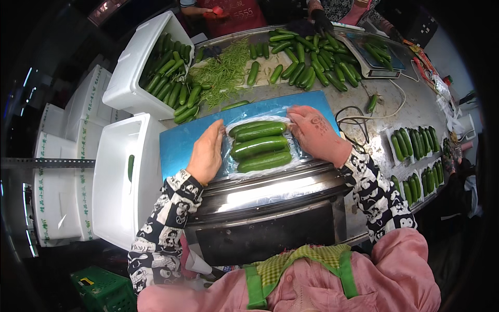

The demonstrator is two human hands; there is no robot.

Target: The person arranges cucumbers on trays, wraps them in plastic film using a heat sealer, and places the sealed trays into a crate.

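Observation:
A white tray [234, 168] holding several cucumbers [259, 148] under clear plastic film lies in front of me, at the front of a blue board [179, 148]. My left hand [206, 151] is at the tray's left side, fingers together and thumb against the film. On the opposite side, my right hand [316, 136] curves over the tray's far right corner. The tray is gripped between both hands. Film spreads past its edges, and the undersides of tray and fingers are hidden. Directly in front of the board runs the shiny metal edge of a machine [249, 200].
A tipped white foam box [130, 62] spills cucumbers at far left, beside green beans [223, 73]. Another white box [117, 197] holds one cucumber. Loose cucumbers [312, 62] and a scale [371, 65] lie farther back. Packed trays [416, 143] and cables [358, 117] are right. Two people stand opposite.

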